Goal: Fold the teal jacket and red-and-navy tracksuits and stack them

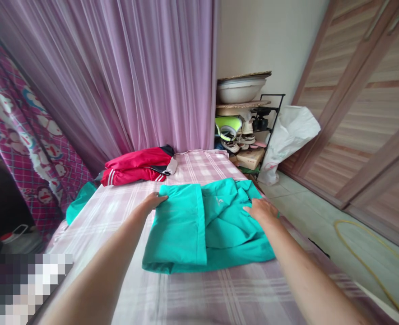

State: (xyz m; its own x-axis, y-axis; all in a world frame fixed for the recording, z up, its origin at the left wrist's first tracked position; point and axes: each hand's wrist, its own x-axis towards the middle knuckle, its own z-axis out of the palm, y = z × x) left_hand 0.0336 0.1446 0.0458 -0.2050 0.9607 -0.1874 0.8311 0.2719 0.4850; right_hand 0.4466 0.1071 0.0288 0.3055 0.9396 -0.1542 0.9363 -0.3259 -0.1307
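My left hand point(155, 199) pinches the left edge of the teal garment point(175, 225) on the bed point(135, 293); my right hand point(264, 211) touches its right side, grip unclear. Its pale logo point(219, 201) is unreadable.

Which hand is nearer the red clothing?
Left: the left hand is just in front of the red clothing; the right hand is farther off to its right, on the green cloth.

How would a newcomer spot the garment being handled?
Find the plaid sheet. On it, between the left hand and right hand, lies a partly folded garment. It's teal, unlike the red garment behind, and central, unlike the teal cloth far left.
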